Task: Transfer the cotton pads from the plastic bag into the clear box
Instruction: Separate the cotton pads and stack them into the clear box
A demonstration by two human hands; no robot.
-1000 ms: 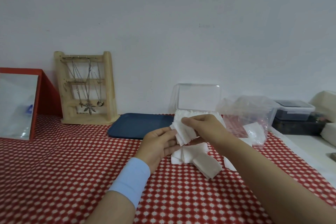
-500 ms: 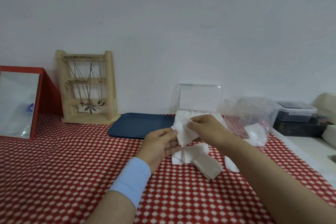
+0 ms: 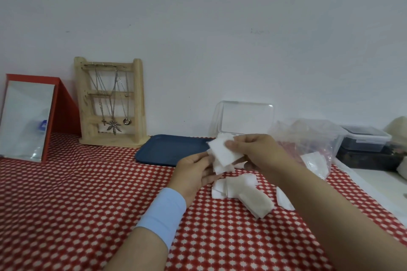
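My left hand (image 3: 195, 170) and my right hand (image 3: 255, 149) together hold a small stack of white cotton pads (image 3: 223, 154) above the red checked tablecloth, just in front of the clear box (image 3: 244, 117). The right thumb and fingers pinch the stack's top pad; the left fingers curl under its lower edge. The box stands behind the hands with its lid raised upright, its base mostly hidden by them. Several loose cotton pads (image 3: 240, 187) lie on the cloth below the hands. The crumpled plastic bag (image 3: 308, 141) sits to the right with pads still inside.
A dark blue tray (image 3: 169, 149) lies left of the box. A wooden necklace stand (image 3: 111, 103) and a red-framed mirror (image 3: 28, 119) stand at the back left. Lidded plastic containers (image 3: 365, 138) sit at the far right on a white surface.
The pads in my hands have shifted slightly up and to the left, and the right fingers have moved along the top pad. The loose pads on the cloth have not moved.
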